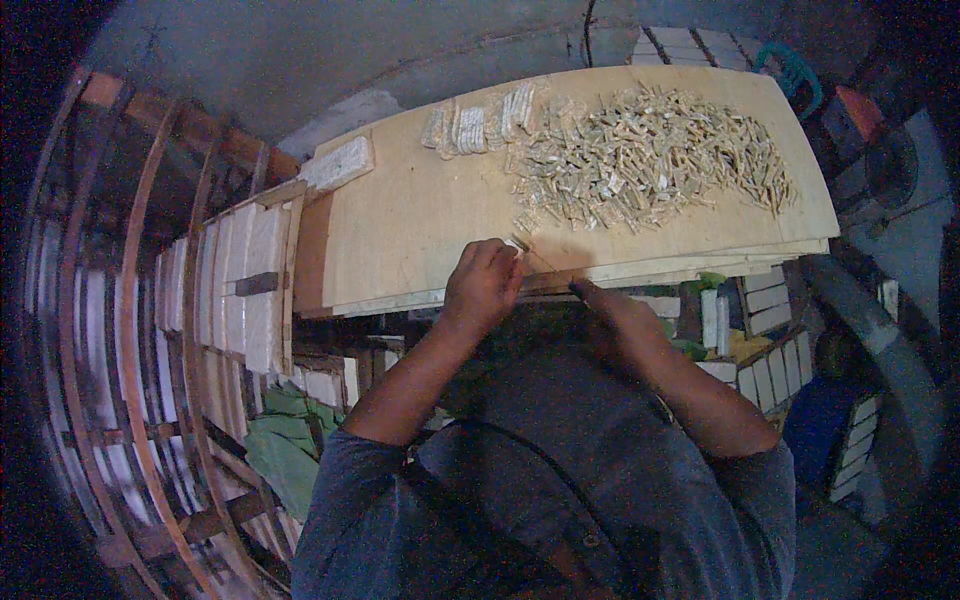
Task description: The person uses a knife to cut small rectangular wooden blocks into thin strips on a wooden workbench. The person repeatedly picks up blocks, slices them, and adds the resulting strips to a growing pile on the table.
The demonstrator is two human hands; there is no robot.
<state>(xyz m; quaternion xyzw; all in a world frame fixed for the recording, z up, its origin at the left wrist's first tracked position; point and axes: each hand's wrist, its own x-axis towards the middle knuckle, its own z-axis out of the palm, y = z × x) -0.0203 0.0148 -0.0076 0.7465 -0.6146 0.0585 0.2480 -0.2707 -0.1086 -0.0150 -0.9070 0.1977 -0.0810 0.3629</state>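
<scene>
My left hand is closed over the front edge of a pale wooden board. Its fingertips pinch a small pale stick-like piece. To its right, at the same edge, is my right hand, closed and in shadow; what it grips is too dark to make out. A thin line, perhaps thread, runs between the two hands. Beyond them lies a wide heap of short pale pieces. Left of the heap, several pieces are grouped in neat rows.
A white block lies at the board's left end, beside stacked pale slabs. Wooden rack uprights stand at far left. Trays of white blocks sit below right, and a teal chair stands at the far right corner.
</scene>
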